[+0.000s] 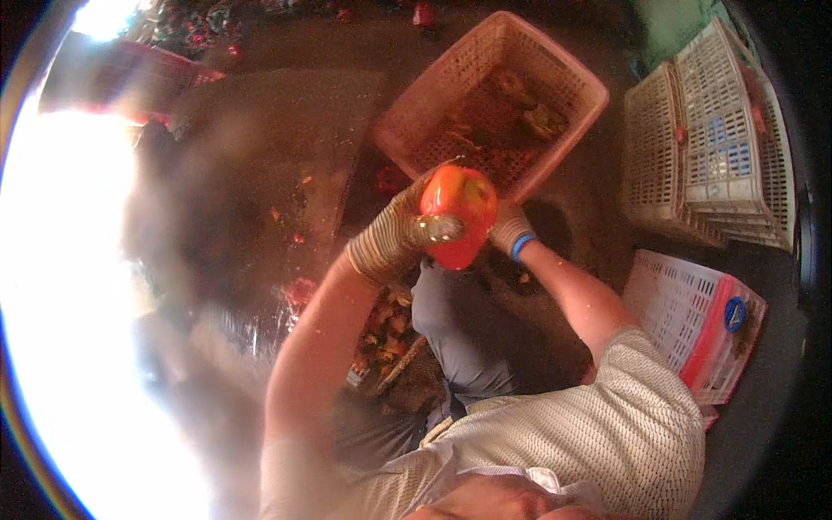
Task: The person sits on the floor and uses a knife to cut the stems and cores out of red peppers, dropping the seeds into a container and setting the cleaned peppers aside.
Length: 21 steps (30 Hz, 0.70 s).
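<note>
A large glossy red bell pepper point(468, 217) with a yellow-green patch is up in front of me, above my knee. My left hand point(407, 227), in a striped knit glove, is closed on its left side, the pale thumb tip pressed against the skin. At the pepper's lower right is my right hand point(510, 232), also gloved, with a blue band at the wrist. The pepper hides its fingers, so whether it grips anything is not visible. Just beyond both hands stands a pink plastic crate point(568, 169) with yellowish plant scraps and some red inside.
Tall white slatted crates point(715, 130) stand at the far right. Nearer on that side is a white crate with a red band point(685, 316). Trimmings point(387, 334) lie beside my leg. Red pieces point(301, 292) are on the floor at left, near strong glare.
</note>
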Tool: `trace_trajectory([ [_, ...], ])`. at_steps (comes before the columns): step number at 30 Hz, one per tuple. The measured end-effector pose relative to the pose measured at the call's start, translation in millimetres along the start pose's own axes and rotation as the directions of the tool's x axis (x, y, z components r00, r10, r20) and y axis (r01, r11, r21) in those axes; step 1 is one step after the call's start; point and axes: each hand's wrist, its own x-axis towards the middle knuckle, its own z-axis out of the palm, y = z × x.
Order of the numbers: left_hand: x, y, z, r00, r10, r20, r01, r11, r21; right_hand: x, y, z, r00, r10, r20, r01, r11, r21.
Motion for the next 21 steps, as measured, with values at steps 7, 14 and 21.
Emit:
trace_trajectory([
  [7,-75,-55,-13,0.897,0.393,-0.199,-0.424,0.894,-0.145,-15,-68,-128,0.93,0.267,0.253,-0.353,0.84,0.411],
  [14,-151,-81,-10,0.357,0.775,-0.521,-0.632,0.611,0.476,-74,-163,-180,0.945,-0.219,0.245,0.051,0.835,0.548],
  [21,-206,-120,-29,0.069,0.875,-0.48,-0.408,0.464,0.786,-147,-259,-135,0.73,-0.63,0.266,0.438,0.73,0.525],
])
